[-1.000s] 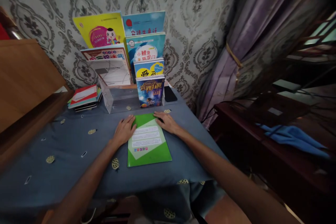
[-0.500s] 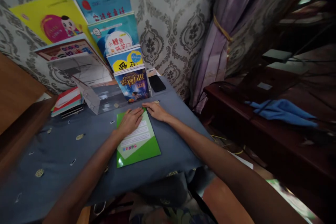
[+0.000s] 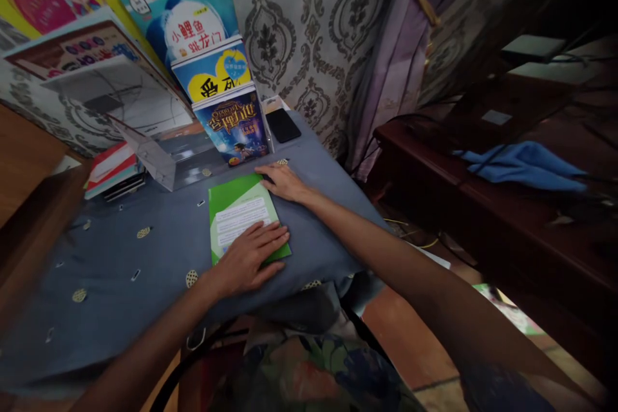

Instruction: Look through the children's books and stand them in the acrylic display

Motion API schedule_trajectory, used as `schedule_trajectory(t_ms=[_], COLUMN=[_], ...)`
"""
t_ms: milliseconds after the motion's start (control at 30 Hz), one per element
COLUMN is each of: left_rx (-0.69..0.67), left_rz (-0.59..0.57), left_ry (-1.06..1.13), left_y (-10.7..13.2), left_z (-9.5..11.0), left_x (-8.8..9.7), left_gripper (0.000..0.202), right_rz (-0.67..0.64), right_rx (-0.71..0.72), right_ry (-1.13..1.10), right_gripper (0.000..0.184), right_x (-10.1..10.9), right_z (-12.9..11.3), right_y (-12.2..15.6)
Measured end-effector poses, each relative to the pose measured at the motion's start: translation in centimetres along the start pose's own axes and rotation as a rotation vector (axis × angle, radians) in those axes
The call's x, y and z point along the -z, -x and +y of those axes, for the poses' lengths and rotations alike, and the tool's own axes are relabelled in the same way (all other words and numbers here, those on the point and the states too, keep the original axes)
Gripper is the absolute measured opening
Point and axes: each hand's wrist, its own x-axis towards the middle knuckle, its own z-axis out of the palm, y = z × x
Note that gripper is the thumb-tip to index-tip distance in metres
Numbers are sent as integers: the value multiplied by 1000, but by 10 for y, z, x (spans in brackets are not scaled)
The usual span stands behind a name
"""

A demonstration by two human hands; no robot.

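Note:
A green book [image 3: 241,209] with a pale text panel lies flat on the blue-grey tablecloth [image 3: 164,270]. Across its near right part rests my left hand [image 3: 253,254], fingers stretched out and slightly spread. My right hand [image 3: 284,181] lies at the book's far right corner, its fingertips touching the edge and its fingers extended. Neither hand grips anything. Just beyond the book, a dark blue book [image 3: 234,129] stands upright at the front of a clear stepped stand [image 3: 157,164].
More picture books [image 3: 193,19] rise in tiers on the stand against the patterned wall. A black phone [image 3: 282,125] lies right of it. Several stacked books [image 3: 113,170] sit at the left. A dark wooden cabinet [image 3: 434,161] with a blue cloth [image 3: 526,164] stands at right.
My left hand has slid from the book's far end to its near end. My right hand stays by the far right corner. The view has tilted downward and closer.

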Motion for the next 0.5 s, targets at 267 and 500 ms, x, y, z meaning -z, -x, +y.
schedule_trajectory(t_ms=[267, 500], left_rx=[-15, 25], left_rz=[10, 76], left_ry=[-71, -109], left_y=[3, -9], left_z=[4, -7], left_x=[-3, -13], left_gripper=[45, 43], right_rz=[47, 94], right_rx=[62, 99], right_ry=[-23, -74], right_gripper=[44, 39], right_x=[0, -5], right_z=[-2, 6], right_y=[5, 8])
